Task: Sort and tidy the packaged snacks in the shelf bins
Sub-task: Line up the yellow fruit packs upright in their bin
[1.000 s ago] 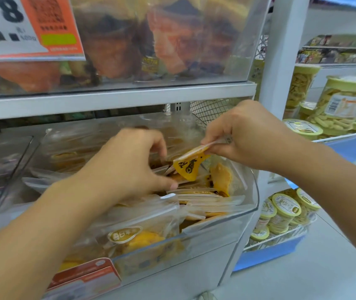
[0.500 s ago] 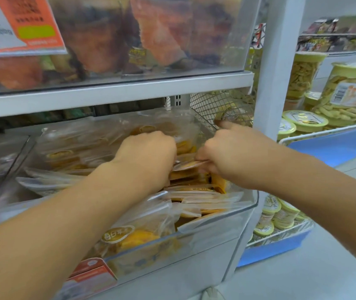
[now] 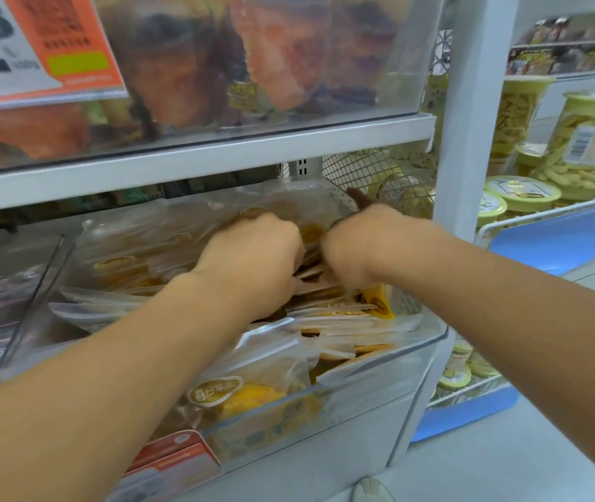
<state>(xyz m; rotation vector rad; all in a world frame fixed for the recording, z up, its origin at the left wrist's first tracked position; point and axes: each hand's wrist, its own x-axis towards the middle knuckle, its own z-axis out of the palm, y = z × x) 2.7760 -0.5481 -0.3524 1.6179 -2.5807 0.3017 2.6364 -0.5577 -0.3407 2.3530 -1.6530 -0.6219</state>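
Since the earlier frame both fists have pushed farther into the clear bin (image 3: 379, 360), and the yellow packet is no longer lifted. Head view: the left hand (image 3: 252, 262) and right hand (image 3: 365, 244) sit knuckles-up, nearly touching, fingers curled into the snack packets (image 3: 339, 317), seemingly tucking them flat; exactly what each grips, I cannot tell.

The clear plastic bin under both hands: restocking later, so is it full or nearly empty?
Full: clear plastic bin holds yellow snack packets stacked to its rim.
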